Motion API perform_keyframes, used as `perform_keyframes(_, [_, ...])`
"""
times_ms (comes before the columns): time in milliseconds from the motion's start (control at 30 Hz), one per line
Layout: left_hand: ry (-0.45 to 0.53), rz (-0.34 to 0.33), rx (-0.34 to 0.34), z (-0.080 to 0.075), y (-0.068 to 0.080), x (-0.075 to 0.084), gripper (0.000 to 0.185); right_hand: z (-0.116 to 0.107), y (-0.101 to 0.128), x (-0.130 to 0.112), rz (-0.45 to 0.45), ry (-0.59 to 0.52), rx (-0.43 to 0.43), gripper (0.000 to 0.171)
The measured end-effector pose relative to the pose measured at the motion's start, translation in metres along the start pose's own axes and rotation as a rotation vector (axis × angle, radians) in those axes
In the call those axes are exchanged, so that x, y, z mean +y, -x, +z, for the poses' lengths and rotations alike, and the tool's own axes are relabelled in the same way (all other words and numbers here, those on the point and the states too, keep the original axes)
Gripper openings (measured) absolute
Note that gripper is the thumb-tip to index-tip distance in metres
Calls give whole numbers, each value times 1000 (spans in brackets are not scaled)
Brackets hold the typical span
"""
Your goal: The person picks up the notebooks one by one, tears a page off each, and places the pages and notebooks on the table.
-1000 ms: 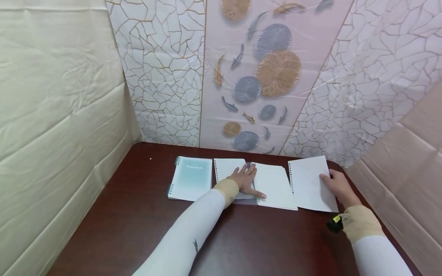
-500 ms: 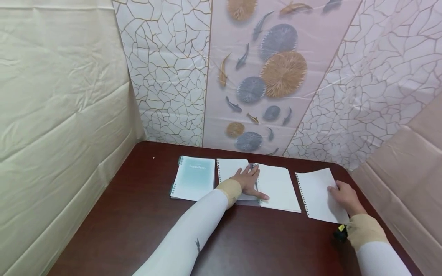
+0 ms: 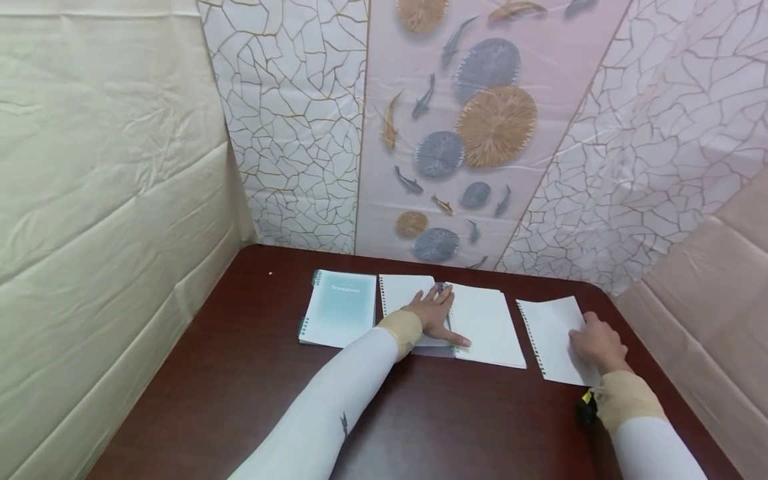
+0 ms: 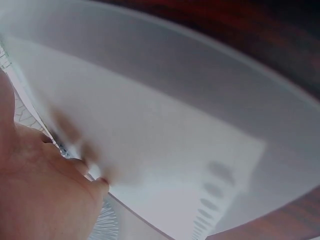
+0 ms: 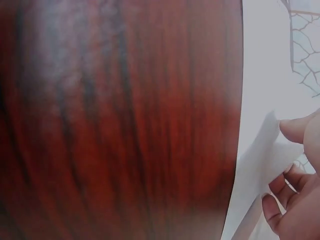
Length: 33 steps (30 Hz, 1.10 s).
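An open spiral notebook [image 3: 486,327] lies on the table with white pages on both sides of its binding. My left hand [image 3: 431,316] rests spread across the binding, its thumb reaching onto the right page. In the left wrist view, the fingers of that hand [image 4: 55,180] lie along the white page [image 4: 150,130], whose punched holes show at the bottom. To the right is a loose white sheet [image 3: 547,333] with holes along its left edge. My right hand [image 3: 600,343] pinches its right edge; the right wrist view has the thumb [image 5: 295,129] over the paper and curled fingers at its edge.
A closed notebook with a teal cover [image 3: 345,310] reading "freedom" lies left of the open one. The dark wooden table [image 3: 258,387] meets a patterned backdrop [image 3: 300,167] behind, with beige cloth [image 3: 120,253] at the sides. A small white speck [image 3: 271,273] sits at the back left.
My right hand has drawn the loose sheet right and toward me, away from the open notebook, and lowered it to the table. The left hand stays on the notebook.
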State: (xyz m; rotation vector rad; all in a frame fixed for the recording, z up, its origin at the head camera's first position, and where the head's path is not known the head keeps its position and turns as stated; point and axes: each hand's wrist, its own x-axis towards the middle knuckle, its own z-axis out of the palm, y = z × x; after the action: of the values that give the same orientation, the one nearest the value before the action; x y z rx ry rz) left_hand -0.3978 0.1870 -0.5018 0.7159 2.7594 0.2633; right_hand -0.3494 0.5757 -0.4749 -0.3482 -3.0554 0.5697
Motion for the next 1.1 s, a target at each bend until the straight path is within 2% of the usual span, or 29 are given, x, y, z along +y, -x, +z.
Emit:
perform_keyframes(167, [-5,25,20,-18,27,8,129,-4,2,-2,40,14,46,74])
perform_keyframes(267, [-14,32,25,-22,32,9,130,-6,5,-7,43,23,76,85])
perform_keyframes(367, [-29,37,36,-21,33,10,128,-7,9,-17,-3,30,129,94])
perform_keyframes(467, [-52,43,50,-23,37,12,121,-10,13,-35,-91,33,191,98])
perform_keyframes(567, [-97,36,60,-23,37,13,114,-13,19,-58,-217,47,232,100])
perform_keyframes(667, [-108,51,56,-26,42,13,115,-14,25,-83,-356,81,257,99])
perform_keyframes(767, [-95,68,77,-25,40,11,120,-14,33,-106,-490,124,265,97])
perform_keyframes(867, [-88,49,156,-24,32,8,115,-9,41,-123,-606,159,253,96])
perform_keyframes(967, [-93,-15,283,-28,24,1,100,1,48,-134,-696,174,228,97])
perform_keyframes(1033, [-104,-83,358,-31,19,-8,91,9,52,-138,-723,179,203,98])
perform_keyframes(1100, [-117,-141,393,-34,17,-18,85,18,56,-139,-716,176,151,99])
